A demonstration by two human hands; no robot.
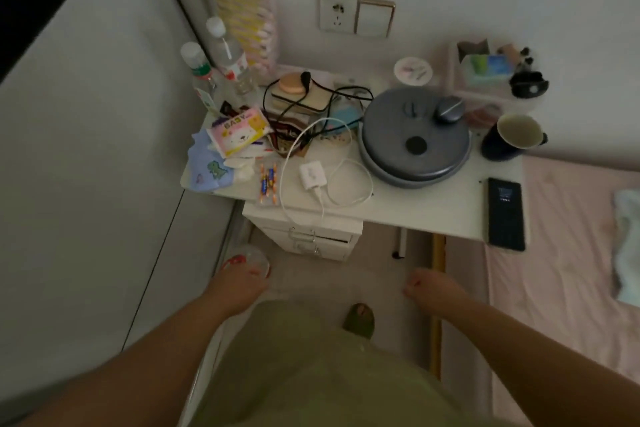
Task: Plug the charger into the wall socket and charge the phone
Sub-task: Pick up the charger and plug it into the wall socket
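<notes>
Head cam: both hands low, off the bench (433, 208) — left hand (239, 283) and right hand (434, 289) empty, fingers loosely curled. Charger (312, 176) w/ coiled cable mid-bench, phone (506, 214) at 3 o'clock on the edge, wall socket (337, 13) at 12 — unplugged.

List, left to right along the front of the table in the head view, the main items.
Blue bib → battery pack → white charger → coiled white cable → grey round lidded pot → black phone.
</notes>
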